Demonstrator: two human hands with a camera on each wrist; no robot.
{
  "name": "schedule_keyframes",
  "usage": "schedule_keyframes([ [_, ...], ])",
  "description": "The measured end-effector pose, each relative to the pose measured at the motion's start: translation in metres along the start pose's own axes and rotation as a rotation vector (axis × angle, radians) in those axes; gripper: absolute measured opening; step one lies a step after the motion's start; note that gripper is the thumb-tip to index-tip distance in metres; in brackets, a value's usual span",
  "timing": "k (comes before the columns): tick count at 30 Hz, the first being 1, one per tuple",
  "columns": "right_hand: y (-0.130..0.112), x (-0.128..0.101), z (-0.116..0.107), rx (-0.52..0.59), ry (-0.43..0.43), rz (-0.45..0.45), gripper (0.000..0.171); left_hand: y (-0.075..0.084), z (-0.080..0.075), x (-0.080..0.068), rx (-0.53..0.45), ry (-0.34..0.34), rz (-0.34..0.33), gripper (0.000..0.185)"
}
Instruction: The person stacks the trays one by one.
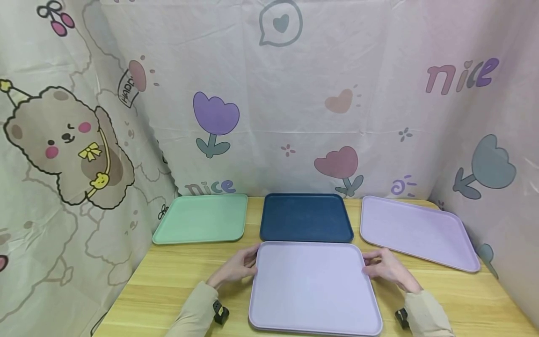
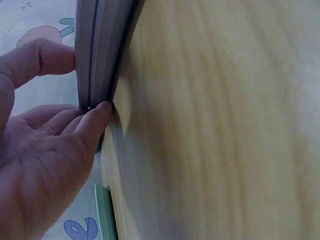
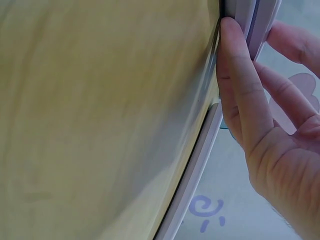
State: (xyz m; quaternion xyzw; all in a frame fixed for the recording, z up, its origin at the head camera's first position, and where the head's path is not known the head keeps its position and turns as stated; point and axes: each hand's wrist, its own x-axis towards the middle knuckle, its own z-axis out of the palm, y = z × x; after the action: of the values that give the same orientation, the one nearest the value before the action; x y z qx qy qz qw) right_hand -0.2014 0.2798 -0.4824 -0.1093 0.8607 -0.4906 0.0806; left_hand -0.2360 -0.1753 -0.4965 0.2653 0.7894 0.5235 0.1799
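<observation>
A stack of light purple trays [image 1: 313, 285] sits at the front of the table, its layered edges [image 2: 95, 55] visible in the left wrist view. My left hand [image 1: 239, 266] holds the stack's left side near the far corner, thumb at the upper rim and fingertips at the lower edge. On the opposite side, my right hand [image 1: 385, 267] grips the right edge the same way. In the right wrist view, its fingers [image 3: 245, 85] reach the bottom of the stack. How many trays are stacked cannot be told.
Behind the stack lies a dark blue tray [image 1: 306, 217], close to its far edge. A mint green tray [image 1: 202, 218] is at the back left; another light purple tray [image 1: 417, 231] lies angled at the back right. Printed curtains [image 1: 273, 107] enclose the wooden table [image 1: 168, 281].
</observation>
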Motion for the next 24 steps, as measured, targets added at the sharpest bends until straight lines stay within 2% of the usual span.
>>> schedule_keyframes([
  [7, 0.0029, -0.0005, 0.0006, 0.015, -0.014, -0.026, 0.047, 0.0017, 0.0006, -0.0001, 0.005, -0.006, -0.007, 0.08],
  [24, 0.0041, -0.0011, -0.0025, 0.052, -0.06, -0.021, 0.052, -0.0026, -0.0042, -0.0003, -0.051, -0.055, -0.008, 0.083],
])
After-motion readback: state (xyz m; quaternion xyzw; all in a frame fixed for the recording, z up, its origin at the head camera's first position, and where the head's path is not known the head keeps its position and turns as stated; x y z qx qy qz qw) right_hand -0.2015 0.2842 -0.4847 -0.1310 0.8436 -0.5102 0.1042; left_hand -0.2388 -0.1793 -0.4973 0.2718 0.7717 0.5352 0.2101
